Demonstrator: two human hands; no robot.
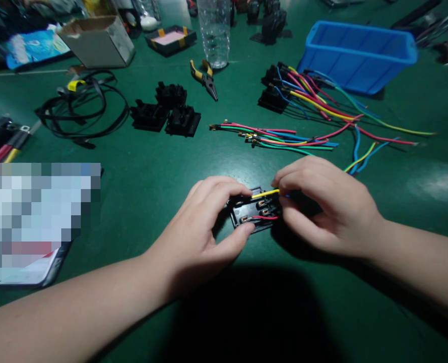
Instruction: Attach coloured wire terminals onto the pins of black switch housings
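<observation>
Grips a black housing [242, 209] with the left hand [204, 219], thumb at the near edge of the housing and fingers at the far one. Pinches a yellow wire [266, 193] between thumb and fingertips of the right hand [327, 206], at the right end of the housing. Inside the housing, several metal terminals [261, 203] and a red wire [266, 218]. Around the housing, the green bench [125, 201]. Beyond the housing, toward its right, loose coloured wires [284, 140]. Farther beyond the housing, toward its left, three unwired black blocks [183, 122], yellow-handled pliers [209, 84] and a clear plastic bottle [215, 43]. Well beyond the housing, toward its right, wired black blocks [272, 101] beside a blue bin [360, 63].
</observation>
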